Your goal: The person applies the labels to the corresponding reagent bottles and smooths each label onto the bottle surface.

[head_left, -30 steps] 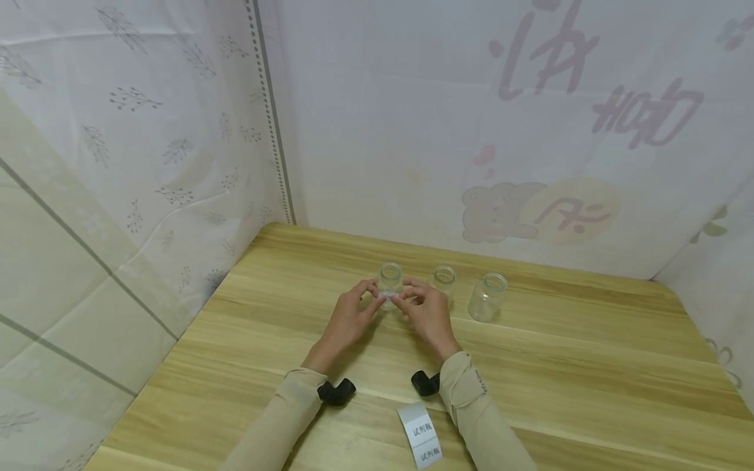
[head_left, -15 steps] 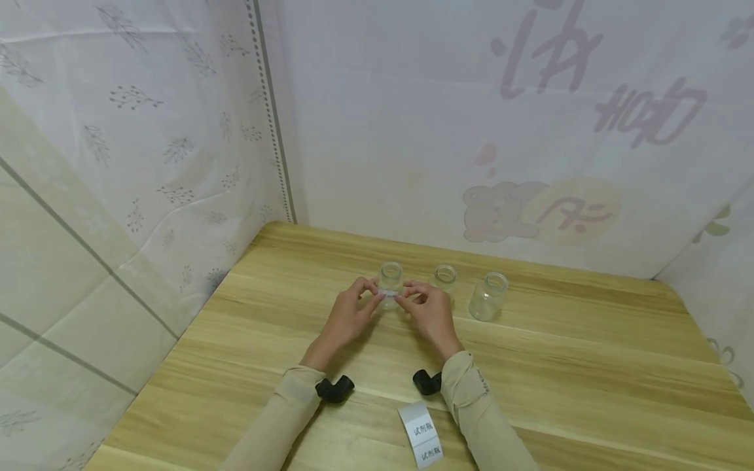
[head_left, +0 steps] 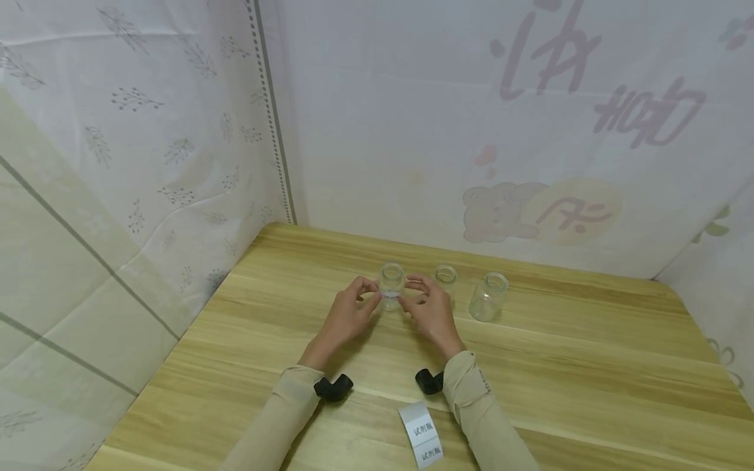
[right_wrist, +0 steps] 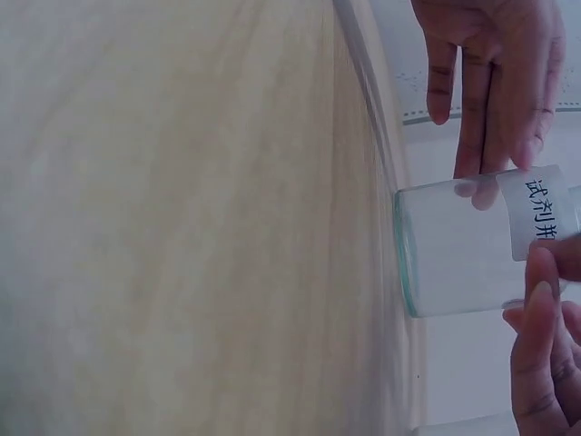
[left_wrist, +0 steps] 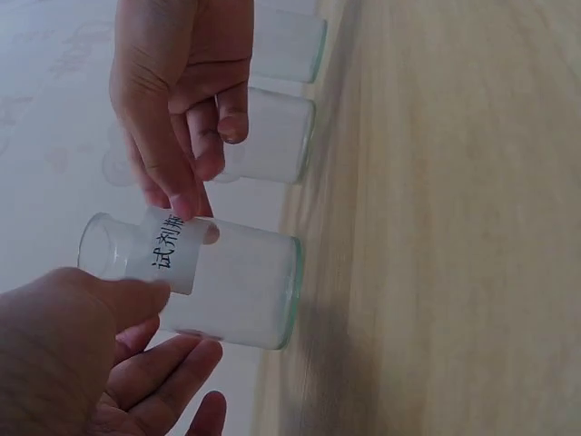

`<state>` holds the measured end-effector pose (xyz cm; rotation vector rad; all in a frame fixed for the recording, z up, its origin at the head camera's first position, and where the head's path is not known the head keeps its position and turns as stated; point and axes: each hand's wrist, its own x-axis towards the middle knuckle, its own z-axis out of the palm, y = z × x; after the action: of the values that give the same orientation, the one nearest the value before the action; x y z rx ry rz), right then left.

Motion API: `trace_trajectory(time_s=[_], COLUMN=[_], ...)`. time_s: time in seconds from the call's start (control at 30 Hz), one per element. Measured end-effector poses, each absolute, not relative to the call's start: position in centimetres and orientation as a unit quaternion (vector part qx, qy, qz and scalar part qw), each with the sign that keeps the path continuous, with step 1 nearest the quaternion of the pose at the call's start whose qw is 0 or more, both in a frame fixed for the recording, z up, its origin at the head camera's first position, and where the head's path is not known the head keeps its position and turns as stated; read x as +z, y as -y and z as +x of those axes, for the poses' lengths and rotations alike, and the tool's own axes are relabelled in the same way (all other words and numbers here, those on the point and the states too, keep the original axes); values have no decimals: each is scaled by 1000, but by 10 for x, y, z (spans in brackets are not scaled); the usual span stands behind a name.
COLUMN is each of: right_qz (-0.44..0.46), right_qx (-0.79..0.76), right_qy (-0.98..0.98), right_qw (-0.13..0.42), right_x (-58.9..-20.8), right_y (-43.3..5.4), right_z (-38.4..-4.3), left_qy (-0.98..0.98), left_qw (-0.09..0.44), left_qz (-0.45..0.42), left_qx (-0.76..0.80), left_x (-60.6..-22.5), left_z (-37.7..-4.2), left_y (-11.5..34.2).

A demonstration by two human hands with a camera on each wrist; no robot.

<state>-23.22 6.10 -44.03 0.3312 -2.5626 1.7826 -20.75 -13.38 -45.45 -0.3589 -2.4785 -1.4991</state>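
Observation:
An uncapped clear glass jar (head_left: 391,278) stands upright between the two hands. Across its upper body lies a white label (left_wrist: 172,254) with dark printed characters. My left hand (head_left: 351,310) holds the jar from the left, thumb on the label's edge and fingertips against the side of the glass. From the other side my right hand (head_left: 432,313) has its thumb at the label's opposite edge. Its index fingertip is at the glass behind, while the other fingers are loosely bent. The right wrist view shows the label (right_wrist: 531,218) against the glass between both thumbs.
Two more open glass jars, a nearer one (head_left: 487,301) and one partly behind the right hand (head_left: 445,275), stand to the right. A strip of printed labels (head_left: 421,433) lies between the forearms on the wooden table (head_left: 589,379). Patterned cloth (head_left: 377,131) hangs behind.
My right thumb has slid slightly rightward along the label, uncovering more of its print, and the right fingers have spread a little. The left hand and jar have barely moved.

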Motion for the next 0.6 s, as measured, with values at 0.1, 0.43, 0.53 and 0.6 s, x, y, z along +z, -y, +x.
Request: trace_trajectory(time_s=[0.1, 0.43, 0.53, 0.6], right_qz=[113, 123, 125, 127], right_qx=[566, 568, 569, 569], right_qy=[816, 814, 813, 812], right_qw=[-3, -4, -9, -11], right_x=[-441, -442, -443, -443], right_y=[-61, -60, -61, -61], right_z=[-232, -232, -232, -232], left_qy=[845, 850, 849, 848], left_qw=[102, 128, 128, 126], left_qz=[-115, -94, -99, -103], left_qx=[-512, -502, -503, -504], left_x=[-454, -456, -455, -455], left_z=[-207, -205, -205, -205], left_y=[133, 126, 127, 128])
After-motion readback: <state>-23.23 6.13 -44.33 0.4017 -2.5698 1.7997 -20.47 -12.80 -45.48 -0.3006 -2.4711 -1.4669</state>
